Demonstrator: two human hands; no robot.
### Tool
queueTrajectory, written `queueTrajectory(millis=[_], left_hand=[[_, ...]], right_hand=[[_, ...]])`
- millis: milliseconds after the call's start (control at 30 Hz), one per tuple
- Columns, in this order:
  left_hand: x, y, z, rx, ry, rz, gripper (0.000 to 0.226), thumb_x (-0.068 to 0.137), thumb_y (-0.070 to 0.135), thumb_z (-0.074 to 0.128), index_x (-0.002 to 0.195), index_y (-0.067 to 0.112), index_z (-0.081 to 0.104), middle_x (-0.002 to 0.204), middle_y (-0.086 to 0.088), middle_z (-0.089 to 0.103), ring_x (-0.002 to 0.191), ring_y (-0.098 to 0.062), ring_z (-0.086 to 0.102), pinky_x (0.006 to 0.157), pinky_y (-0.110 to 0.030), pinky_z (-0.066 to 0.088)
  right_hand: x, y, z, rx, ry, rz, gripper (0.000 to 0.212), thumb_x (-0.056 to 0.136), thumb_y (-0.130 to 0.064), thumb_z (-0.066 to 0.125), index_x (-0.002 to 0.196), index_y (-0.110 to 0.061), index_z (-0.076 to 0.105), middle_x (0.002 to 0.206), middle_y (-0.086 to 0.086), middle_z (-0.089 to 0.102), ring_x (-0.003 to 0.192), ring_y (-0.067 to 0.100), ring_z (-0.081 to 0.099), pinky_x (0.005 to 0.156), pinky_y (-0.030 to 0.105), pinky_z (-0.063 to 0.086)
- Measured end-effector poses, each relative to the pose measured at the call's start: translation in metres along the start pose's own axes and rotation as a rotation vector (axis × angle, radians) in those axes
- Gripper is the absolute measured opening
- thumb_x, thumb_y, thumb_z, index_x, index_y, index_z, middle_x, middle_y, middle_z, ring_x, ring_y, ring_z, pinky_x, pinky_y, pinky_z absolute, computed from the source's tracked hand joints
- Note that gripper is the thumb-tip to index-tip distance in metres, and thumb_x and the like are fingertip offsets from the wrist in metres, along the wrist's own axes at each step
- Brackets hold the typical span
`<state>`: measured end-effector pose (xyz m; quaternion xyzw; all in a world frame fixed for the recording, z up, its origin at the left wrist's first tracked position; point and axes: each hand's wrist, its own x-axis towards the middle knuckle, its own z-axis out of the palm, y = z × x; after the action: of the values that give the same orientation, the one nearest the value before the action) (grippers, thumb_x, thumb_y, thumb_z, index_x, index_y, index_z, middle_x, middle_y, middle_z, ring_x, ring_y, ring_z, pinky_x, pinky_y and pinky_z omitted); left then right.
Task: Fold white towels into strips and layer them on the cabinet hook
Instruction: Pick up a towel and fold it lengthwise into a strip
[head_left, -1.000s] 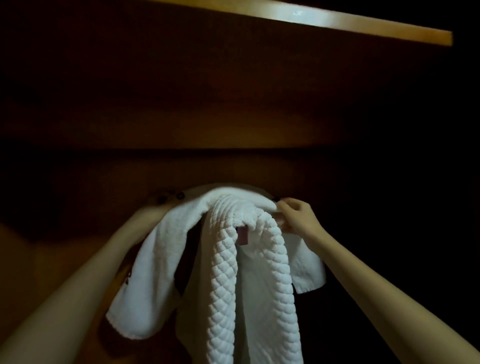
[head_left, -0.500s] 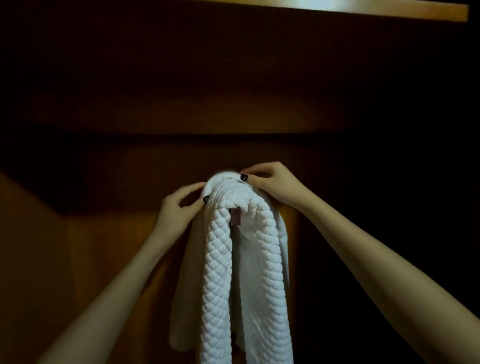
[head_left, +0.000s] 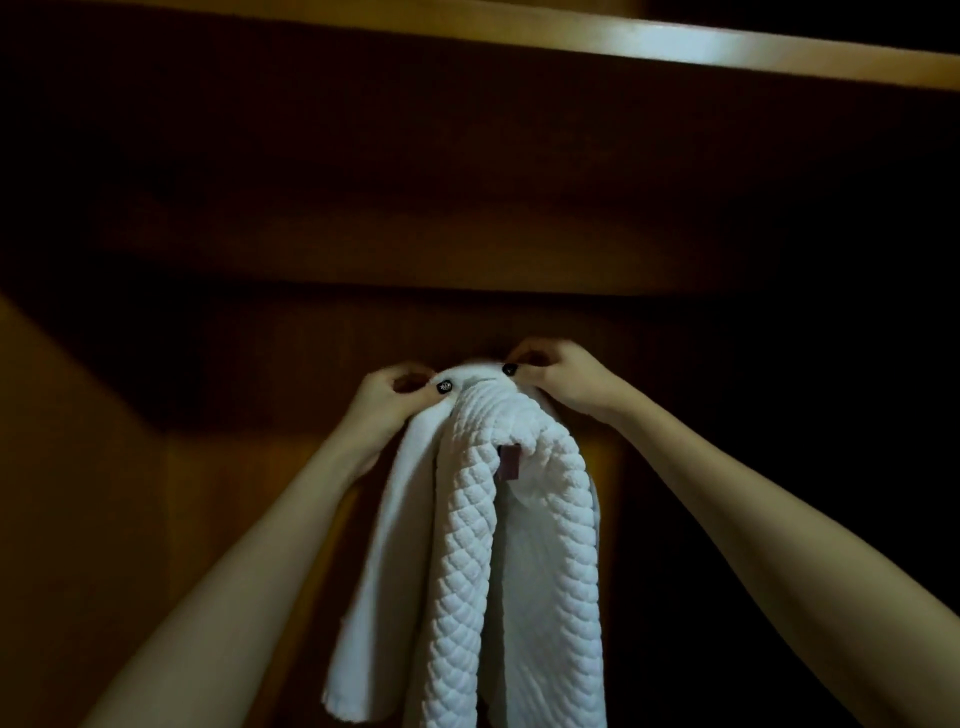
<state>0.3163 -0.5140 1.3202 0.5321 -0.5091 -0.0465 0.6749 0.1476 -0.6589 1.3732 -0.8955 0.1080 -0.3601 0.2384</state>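
Observation:
A quilted white towel (head_left: 524, 561) hangs folded in a strip from the cabinet's back wall, with a dark red tag (head_left: 508, 463) near its top. Behind it hangs a smoother white towel (head_left: 384, 545), its left side showing. The hook is hidden under the cloth. My left hand (head_left: 395, 397) pinches the top of the smooth towel at the left. My right hand (head_left: 563, 374) pinches the cloth at the top right. Both hands sit at the peak where the towels hang.
A dark wooden cabinet surrounds the towels. A lit wooden shelf edge (head_left: 675, 44) runs across the top. The brown back panel (head_left: 249, 519) lies behind my left forearm. The right side is in deep shadow.
The smooth towel, spread wide over my left hand a second ago, now hangs gathered behind the quilted one. Both hands rose to the top of the towels and pinch there.

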Motion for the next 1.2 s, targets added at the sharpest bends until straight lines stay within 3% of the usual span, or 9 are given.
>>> queueTrajectory(millis=[233, 367, 567, 700, 767, 867, 933, 1033, 1200], left_hand=[[0.035, 0.021, 0.016, 0.114, 0.032, 0.107, 0.028, 0.085, -0.002, 0.069, 0.077, 0.023, 0.059, 0.077, 0.005, 0.060, 0.065, 0.003, 0.056, 0.057, -0.006, 0.044], [0.027, 0.013, 0.028, 0.141, 0.028, 0.211, 0.031, 0.082, -0.002, 0.071, 0.075, 0.025, 0.059, 0.074, 0.011, 0.060, 0.060, 0.015, 0.054, 0.060, -0.002, 0.039], [0.020, -0.004, 0.010, 0.092, 0.013, 0.207, 0.021, 0.084, 0.006, 0.073, 0.083, 0.026, 0.065, 0.082, 0.013, 0.067, 0.075, 0.011, 0.061, 0.073, -0.010, 0.046], [0.001, -0.022, -0.002, 0.127, -0.112, 0.222, 0.037, 0.088, 0.008, 0.068, 0.107, 0.037, 0.056, 0.109, 0.020, 0.064, 0.104, 0.008, 0.058, 0.090, -0.016, 0.045], [-0.013, -0.040, -0.003, 0.153, -0.179, 0.213, 0.049, 0.091, 0.014, 0.064, 0.121, 0.047, 0.044, 0.129, 0.025, 0.049, 0.122, 0.008, 0.047, 0.103, -0.020, 0.039], [-0.035, -0.063, -0.007, 0.171, -0.178, 0.189, 0.054, 0.088, 0.030, 0.063, 0.131, 0.052, 0.039, 0.132, 0.037, 0.045, 0.125, 0.011, 0.045, 0.100, -0.010, 0.038], [-0.041, -0.080, -0.010, 0.213, -0.165, 0.137, 0.058, 0.090, 0.036, 0.065, 0.140, 0.039, 0.038, 0.139, 0.024, 0.047, 0.128, 0.002, 0.046, 0.104, -0.014, 0.037], [-0.050, -0.099, -0.012, 0.422, -0.143, -0.017, 0.067, 0.091, 0.026, 0.067, 0.149, 0.019, 0.033, 0.150, -0.007, 0.041, 0.135, -0.024, 0.042, 0.112, -0.043, 0.036], [-0.076, -0.096, -0.001, 0.807, 0.247, 0.283, 0.051, 0.092, 0.015, 0.064, 0.139, 0.014, 0.044, 0.129, -0.016, 0.060, 0.104, -0.041, 0.063, 0.076, -0.049, 0.051]], right_hand=[[-0.005, 0.014, 0.000, 0.143, 0.198, 0.044, 0.010, 0.093, -0.004, 0.059, 0.096, -0.008, 0.068, 0.090, 0.001, 0.065, 0.077, 0.000, 0.057, 0.062, 0.004, 0.041], [-0.025, 0.025, 0.001, 0.175, 0.224, 0.009, 0.009, 0.092, -0.005, 0.062, 0.086, -0.010, 0.066, 0.074, -0.001, 0.061, 0.058, -0.008, 0.053, 0.059, 0.008, 0.039], [-0.034, 0.021, 0.022, 0.290, 0.230, 0.038, 0.013, 0.093, -0.010, 0.063, 0.100, 0.001, 0.067, 0.084, 0.014, 0.062, 0.074, 0.021, 0.055, 0.065, 0.032, 0.043], [-0.031, 0.012, 0.006, 0.255, 0.103, 0.079, 0.024, 0.097, -0.016, 0.058, 0.109, 0.004, 0.067, 0.096, 0.013, 0.066, 0.082, 0.016, 0.059, 0.065, 0.023, 0.052], [-0.031, 0.007, -0.006, 0.275, 0.014, 0.118, 0.030, 0.101, -0.029, 0.051, 0.109, -0.008, 0.069, 0.107, 0.008, 0.070, 0.090, 0.013, 0.064, 0.070, 0.017, 0.053], [-0.031, -0.006, -0.012, 0.195, -0.047, 0.117, 0.033, 0.104, -0.040, 0.040, 0.111, -0.025, 0.068, 0.116, -0.005, 0.068, 0.105, 0.006, 0.064, 0.088, 0.018, 0.051], [-0.031, -0.019, -0.009, 0.125, -0.063, 0.087, 0.036, 0.105, -0.041, 0.036, 0.114, -0.027, 0.067, 0.115, -0.010, 0.068, 0.104, -0.003, 0.063, 0.089, 0.011, 0.048], [-0.033, -0.040, -0.001, 0.081, -0.077, 0.093, 0.039, 0.104, -0.041, 0.037, 0.116, -0.020, 0.068, 0.110, 0.002, 0.072, 0.098, 0.006, 0.068, 0.083, 0.014, 0.052], [-0.035, -0.066, 0.007, -0.102, -0.168, 0.080, 0.031, 0.098, -0.040, 0.053, 0.106, -0.018, 0.073, 0.101, 0.016, 0.073, 0.074, 0.023, 0.059, 0.068, 0.030, 0.047]])
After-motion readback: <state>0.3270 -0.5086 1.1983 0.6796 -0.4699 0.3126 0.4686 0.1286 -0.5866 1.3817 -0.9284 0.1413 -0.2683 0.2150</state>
